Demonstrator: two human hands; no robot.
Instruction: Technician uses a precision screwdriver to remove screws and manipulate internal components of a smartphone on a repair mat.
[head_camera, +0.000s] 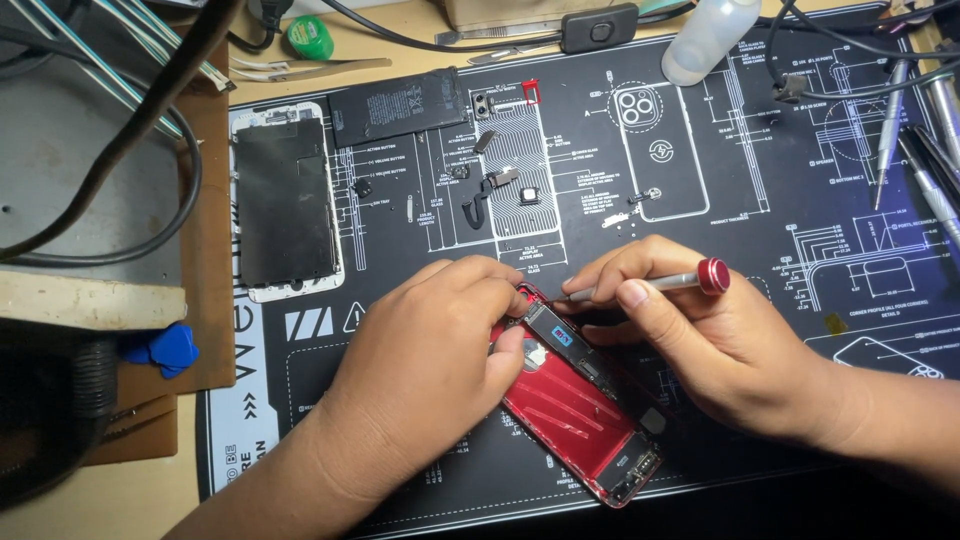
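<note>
- Red opened smartphone housing (585, 415), back shell with bare internals showing, lies slanted on the black printed repair mat (700, 420), near the mat's front edge, about midway along it.
- Our left hand (425, 375) is curled over the housing's upper left end; its fingers (500, 285) press on the top edge and its thumb rests on the inner parts, so it steadies the housing rather than lifting it.
- Our right hand (700, 335) is closed in a pinch around a slim silver screwdriver with a red cap (660, 283); the shaft lies nearly level and the tip sits at the housing's top corner, just beside the left fingertips.
- Detached phone screen panel with white frame (285, 205) lies flat, inner side up, at the mat's left edge.
- Flat black rectangular battery (398, 105) lies near the mat's far edge, right of the screen panel.
- Small removed parts, dark brackets and flex pieces (495, 180), are scattered on the mat's middle, towards the far edge, well apart from the housing.
- Blue plastic picks (165, 350) lie off the mat, on the brown board beyond its left edge.
- White plastic bottle (710, 35) lies at the mat's far edge; several metal hand tools (915, 130) lie at the far right corner.
</note>
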